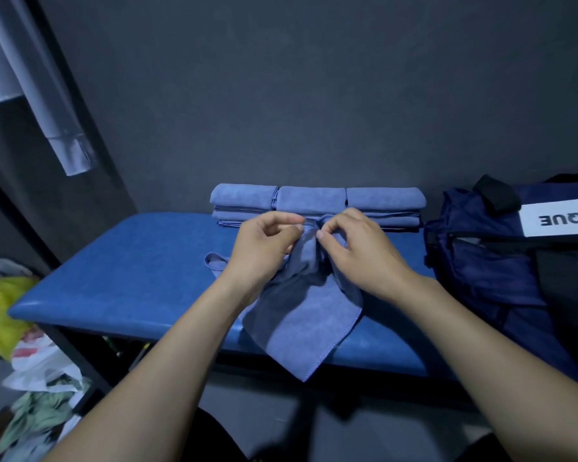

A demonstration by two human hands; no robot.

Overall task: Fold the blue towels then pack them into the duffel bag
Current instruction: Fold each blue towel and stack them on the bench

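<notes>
The worktop (pixel 141 261) is a padded bench with a smooth blue vinyl skin and rounded edges. At three o'clock on it slumps the duffel bag (pixel 494 261), dark navy, thin and crinkly, with a white label strip and a black strap. At twelve o'clock, against the wall, lie the folded towels (pixel 317 203), soft matte plush with stitched hems, stacked in neat flat slabs. At the centre hangs the loose towel (pixel 301 315), bunched at the top, one corner drooping over the near edge. The left hand (pixel 264 248) and right hand (pixel 354 248) each pinch its upper hem, close together. Folding seems to be the step in hand; next, the hands probably need to draw apart along the hem to spread it flat.
</notes>
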